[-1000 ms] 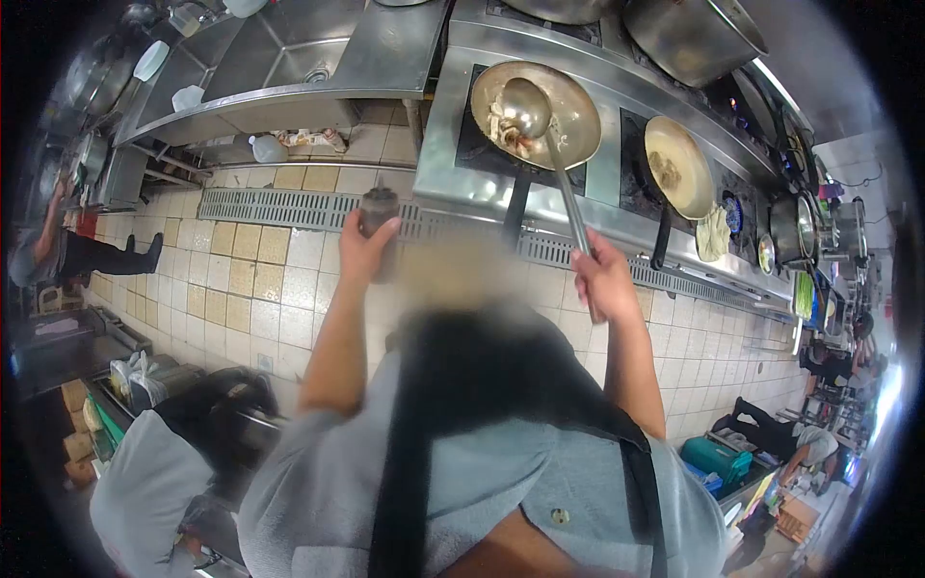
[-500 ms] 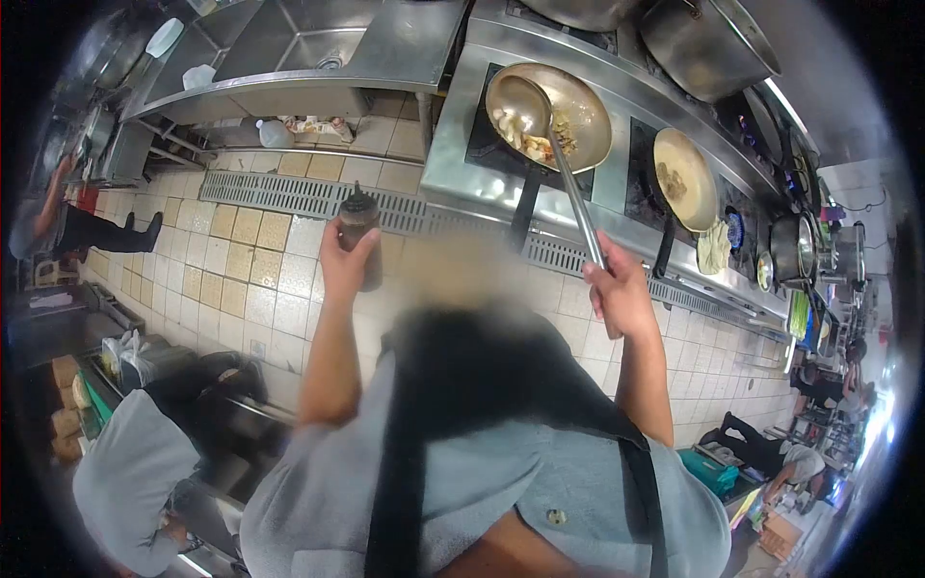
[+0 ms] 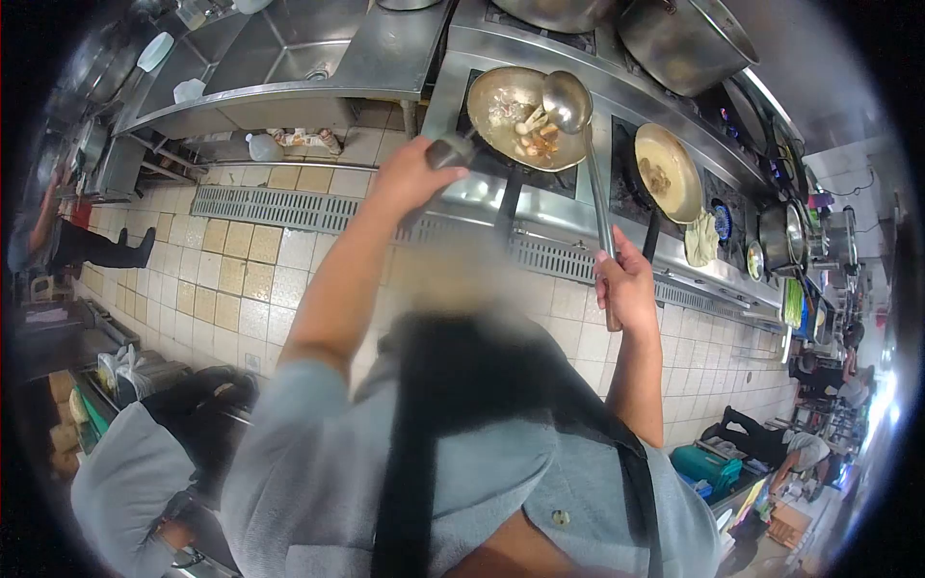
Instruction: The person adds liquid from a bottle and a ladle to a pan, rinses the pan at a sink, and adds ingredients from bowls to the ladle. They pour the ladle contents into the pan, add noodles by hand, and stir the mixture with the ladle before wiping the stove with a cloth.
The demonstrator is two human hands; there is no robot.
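My left hand (image 3: 412, 181) is wrapped round a dark squeeze bottle (image 3: 449, 151), tipped toward the frying pan (image 3: 575, 156) on the near burner. The bottle's end reaches close to the pan's left edge. Chopped food (image 3: 536, 138), pale and brown pieces, lies inside the pan. In my right hand (image 3: 628, 287) is the long handle of a steel ladle (image 3: 567, 100). The ladle's bowl is over the pan's right side, overlapping the rim in this view. The pan's dark handle (image 3: 511, 200) points toward me, with neither hand on it.
A second frying pan (image 3: 676, 193) with a little food stands on the burner to the right, beside a folded cloth (image 3: 701, 239). Big pots (image 3: 689, 46) stand behind. Steel sinks (image 3: 299, 58) are at the upper left. Other people (image 3: 135, 482) work behind me and farther off.
My left hand has moved up and right toward the pan, tipping the bottle from upright. The ladle's bowl has shifted from the pan's left part to its right side.
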